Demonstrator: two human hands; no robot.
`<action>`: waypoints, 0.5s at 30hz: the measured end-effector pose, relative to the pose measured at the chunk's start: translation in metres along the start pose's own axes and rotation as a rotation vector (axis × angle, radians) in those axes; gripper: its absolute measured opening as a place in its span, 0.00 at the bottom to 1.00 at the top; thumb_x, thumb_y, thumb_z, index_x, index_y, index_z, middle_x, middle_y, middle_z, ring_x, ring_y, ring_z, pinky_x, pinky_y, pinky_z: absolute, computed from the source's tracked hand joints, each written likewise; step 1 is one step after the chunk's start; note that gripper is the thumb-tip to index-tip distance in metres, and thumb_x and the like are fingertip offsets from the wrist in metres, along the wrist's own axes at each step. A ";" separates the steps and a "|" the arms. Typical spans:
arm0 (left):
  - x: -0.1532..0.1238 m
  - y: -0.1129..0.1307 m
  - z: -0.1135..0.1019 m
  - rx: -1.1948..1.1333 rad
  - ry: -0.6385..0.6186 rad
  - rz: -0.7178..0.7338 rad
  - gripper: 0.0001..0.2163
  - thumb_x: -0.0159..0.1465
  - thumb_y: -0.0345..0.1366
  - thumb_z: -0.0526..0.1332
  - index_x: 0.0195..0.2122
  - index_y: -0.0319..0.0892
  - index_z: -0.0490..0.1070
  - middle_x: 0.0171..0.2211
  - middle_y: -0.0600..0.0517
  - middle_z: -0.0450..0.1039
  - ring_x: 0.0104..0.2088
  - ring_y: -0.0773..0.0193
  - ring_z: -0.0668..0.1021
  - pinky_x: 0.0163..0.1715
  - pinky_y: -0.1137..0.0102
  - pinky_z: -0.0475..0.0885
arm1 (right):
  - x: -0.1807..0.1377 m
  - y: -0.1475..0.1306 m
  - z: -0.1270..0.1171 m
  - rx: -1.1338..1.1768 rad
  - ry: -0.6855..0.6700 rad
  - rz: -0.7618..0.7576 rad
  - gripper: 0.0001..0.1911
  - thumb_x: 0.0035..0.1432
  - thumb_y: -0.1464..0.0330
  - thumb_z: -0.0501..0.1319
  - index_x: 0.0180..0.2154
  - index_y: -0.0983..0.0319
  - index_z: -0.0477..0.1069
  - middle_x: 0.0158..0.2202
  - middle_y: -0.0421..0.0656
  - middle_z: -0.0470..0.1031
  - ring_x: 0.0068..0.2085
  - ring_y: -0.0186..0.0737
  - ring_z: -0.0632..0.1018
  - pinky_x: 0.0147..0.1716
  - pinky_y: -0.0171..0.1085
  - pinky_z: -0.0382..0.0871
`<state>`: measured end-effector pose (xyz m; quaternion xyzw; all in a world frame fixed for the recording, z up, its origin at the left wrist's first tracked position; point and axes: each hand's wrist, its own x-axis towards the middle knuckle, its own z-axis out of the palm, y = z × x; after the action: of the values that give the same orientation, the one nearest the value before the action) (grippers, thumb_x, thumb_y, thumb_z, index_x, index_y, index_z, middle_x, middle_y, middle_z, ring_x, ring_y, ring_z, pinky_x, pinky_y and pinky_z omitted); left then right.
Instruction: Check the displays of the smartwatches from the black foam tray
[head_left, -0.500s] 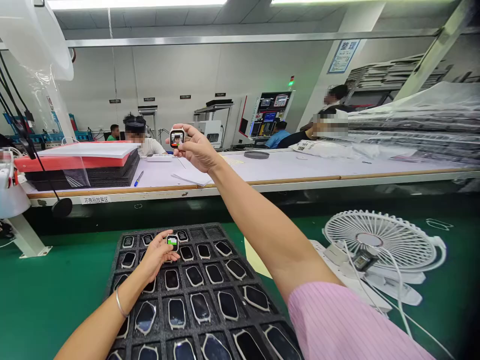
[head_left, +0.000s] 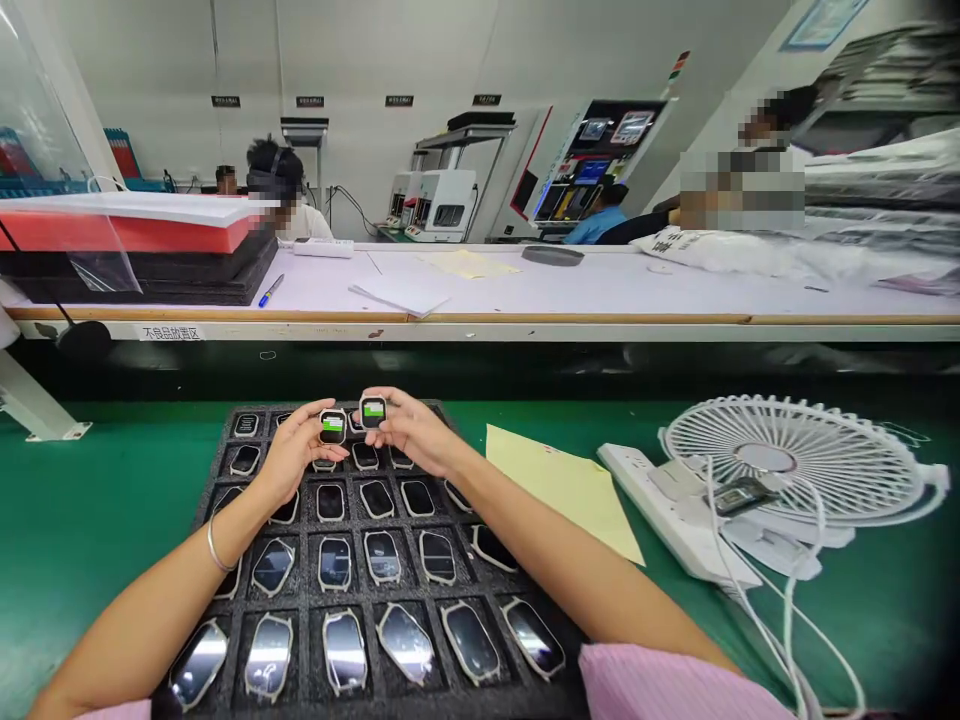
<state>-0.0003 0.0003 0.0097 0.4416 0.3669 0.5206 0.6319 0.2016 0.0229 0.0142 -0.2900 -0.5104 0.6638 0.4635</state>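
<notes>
Left hand [head_left: 296, 450] closed on a smartwatch body [head_left: 333, 426], pinched at the case edges by thumb and fingertips. Right hand [head_left: 409, 430] pinching a second smartwatch body [head_left: 373, 411] the same way, just right of the first, nearly touching. Both screens lit with a small green bar, tilted up toward the head camera; edge grip probably keeps fingers off the glass and both displays in view together. Finer screen detail too small to read. Directly below both hands, black foam tray [head_left: 217, 490] with rows of pockets, each visible one holding a dark-faced watch body [head_left: 330, 502]; pockets likely there to keep glass faces apart. Pockets right under the hands partly hidden. Left of left hand, green bench mat [head_left: 90, 500] past the tray edge, with room for sideways moves. Right of right hand, sheet of yellow paper [head_left: 559, 490] by the tray edge, then white power strip [head_left: 667, 500] and white desk fan [head_left: 765, 458], limiting room on that side. Well beyond the hands, across a raised edge, white table [head_left: 525, 290] with a blue pen [head_left: 271, 290].
</notes>
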 end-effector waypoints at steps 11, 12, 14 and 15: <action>0.003 -0.005 0.002 0.242 0.061 0.032 0.17 0.54 0.40 0.66 0.43 0.39 0.70 0.28 0.55 0.72 0.19 0.69 0.77 0.20 0.74 0.70 | -0.004 0.024 -0.005 -0.006 0.073 0.106 0.15 0.53 0.64 0.68 0.40 0.60 0.67 0.32 0.43 0.80 0.20 0.30 0.74 0.19 0.30 0.65; 0.003 -0.005 0.002 0.280 0.063 0.043 0.17 0.54 0.40 0.67 0.42 0.39 0.70 0.27 0.56 0.72 0.18 0.71 0.75 0.19 0.75 0.68 | -0.004 0.024 -0.006 0.004 0.081 0.112 0.14 0.53 0.66 0.67 0.40 0.60 0.68 0.33 0.42 0.80 0.20 0.31 0.75 0.20 0.30 0.65; 0.003 -0.006 0.003 0.317 0.051 0.045 0.19 0.52 0.38 0.68 0.44 0.40 0.69 0.29 0.56 0.71 0.18 0.74 0.72 0.19 0.76 0.67 | -0.006 0.022 -0.008 0.043 0.085 0.128 0.13 0.52 0.69 0.64 0.41 0.61 0.68 0.34 0.42 0.80 0.22 0.33 0.77 0.21 0.32 0.67; 0.003 -0.005 0.003 0.316 0.037 0.037 0.21 0.52 0.37 0.69 0.46 0.40 0.68 0.31 0.56 0.72 0.19 0.75 0.72 0.20 0.76 0.67 | -0.006 0.021 -0.010 0.063 0.083 0.135 0.14 0.50 0.71 0.63 0.42 0.61 0.69 0.34 0.42 0.79 0.24 0.34 0.78 0.23 0.32 0.68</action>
<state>0.0051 0.0021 0.0057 0.5326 0.4476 0.4761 0.5379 0.2061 0.0201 -0.0092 -0.3362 -0.4489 0.6967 0.4473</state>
